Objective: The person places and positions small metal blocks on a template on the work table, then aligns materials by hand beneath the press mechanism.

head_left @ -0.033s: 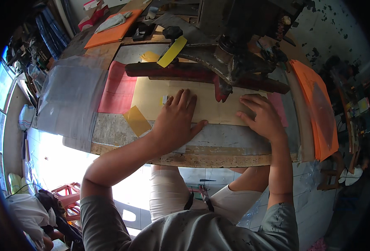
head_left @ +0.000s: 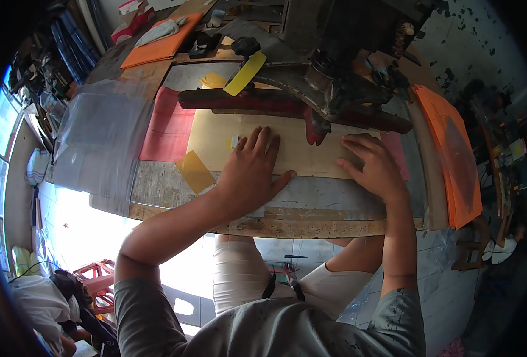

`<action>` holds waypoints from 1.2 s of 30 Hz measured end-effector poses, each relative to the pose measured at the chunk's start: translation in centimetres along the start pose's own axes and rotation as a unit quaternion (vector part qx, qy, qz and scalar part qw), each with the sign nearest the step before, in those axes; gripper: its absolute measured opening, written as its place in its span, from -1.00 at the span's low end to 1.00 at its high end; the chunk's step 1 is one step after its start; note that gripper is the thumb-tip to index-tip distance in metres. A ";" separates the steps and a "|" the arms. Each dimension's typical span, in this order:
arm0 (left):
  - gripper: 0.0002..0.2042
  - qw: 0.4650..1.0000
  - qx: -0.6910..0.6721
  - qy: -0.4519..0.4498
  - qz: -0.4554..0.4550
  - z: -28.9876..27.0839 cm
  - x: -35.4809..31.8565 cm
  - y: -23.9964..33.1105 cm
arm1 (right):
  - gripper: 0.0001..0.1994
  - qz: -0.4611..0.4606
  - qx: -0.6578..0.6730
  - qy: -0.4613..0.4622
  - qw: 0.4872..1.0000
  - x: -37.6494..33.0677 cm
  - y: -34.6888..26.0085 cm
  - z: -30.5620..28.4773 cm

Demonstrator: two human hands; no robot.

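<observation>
Both my hands rest on a long tan sheet (head_left: 302, 146) lying on a worn metal bed. My left hand (head_left: 245, 169) lies palm down on the sheet's left half, thumb stretched to the right. Beside its fingertips is a small white piece (head_left: 235, 142) with a bit of yellow. At the sheet's right end, my right hand (head_left: 375, 169) presses with its fingers apart, next to a pink sheet (head_left: 403, 159). Just beyond my fingers, a dark red metal bar (head_left: 257, 102) of a press spans the bed, its pointed tip (head_left: 316, 132) hanging between my hands.
A red sheet (head_left: 167, 128) and a yellow-brown card (head_left: 195, 172) lie left of my left hand. Clear plastic sheets (head_left: 97, 143) hang over the table's left edge. Orange sheets (head_left: 451, 157) are stacked at the right. The press's heavy arm (head_left: 329, 83) stands behind the bar.
</observation>
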State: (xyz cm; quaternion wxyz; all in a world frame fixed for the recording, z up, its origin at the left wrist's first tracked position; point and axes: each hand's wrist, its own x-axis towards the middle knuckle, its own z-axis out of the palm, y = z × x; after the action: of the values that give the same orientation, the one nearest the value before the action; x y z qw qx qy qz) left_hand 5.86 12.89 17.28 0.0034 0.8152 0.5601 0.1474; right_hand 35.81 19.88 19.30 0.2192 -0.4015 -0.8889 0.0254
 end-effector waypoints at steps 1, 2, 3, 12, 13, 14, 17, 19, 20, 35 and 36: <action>-0.25 1.000 0.004 0.006 0.004 0.2 0.0 0.0 | -0.59 0.000 -0.002 0.001 1.000 0.0 0.0 0.0; -0.25 1.000 0.008 0.012 0.007 0.3 0.0 0.0 | -0.59 -0.001 -0.002 0.001 1.000 0.0 0.0 -0.1; -0.25 1.000 0.008 0.013 0.007 0.3 0.0 0.0 | -0.59 0.000 -0.005 0.000 1.000 -0.1 0.0 -0.1; -0.28 0.999 -0.009 0.003 0.037 -0.6 0.1 0.5 | -0.76 -0.004 0.011 0.019 1.000 -0.2 0.1 -0.7; -0.29 0.999 -0.003 -0.004 0.031 -0.7 0.1 0.5 | -0.80 -0.012 0.016 0.023 1.000 -0.2 0.3 -0.8; -0.30 1.000 0.003 -0.011 0.025 -0.7 0.1 0.4 | -0.80 -0.008 0.011 0.023 1.000 -0.2 0.5 -0.9; -0.29 1.000 0.006 -0.001 0.024 -0.4 -0.1 0.3 | -0.85 0.011 -0.006 0.024 1.000 -0.3 1.1 -1.6; -0.29 1.000 0.005 -0.004 0.024 -0.3 0.0 0.4 | -0.86 0.045 -0.012 0.029 0.999 -0.4 1.4 -2.0; -0.29 1.000 0.009 -0.004 0.023 -0.3 0.0 0.4 | -0.86 0.047 -0.012 0.029 0.998 -0.4 1.4 -2.1; -0.30 1.000 0.008 0.005 0.027 -0.2 0.1 0.5 | -0.85 0.058 -0.004 0.017 0.998 -0.7 1.9 -1.9; -0.30 1.000 0.009 0.003 0.025 -0.2 0.1 0.5 | -0.85 0.063 -0.005 0.011 0.998 -0.6 1.8 -1.9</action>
State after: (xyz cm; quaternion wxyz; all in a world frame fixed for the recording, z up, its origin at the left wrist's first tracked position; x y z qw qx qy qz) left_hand 6.30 12.82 17.55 -0.0094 0.8283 0.5412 0.1451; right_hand 38.24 20.42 20.34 0.2248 -0.4577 -0.8597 0.0304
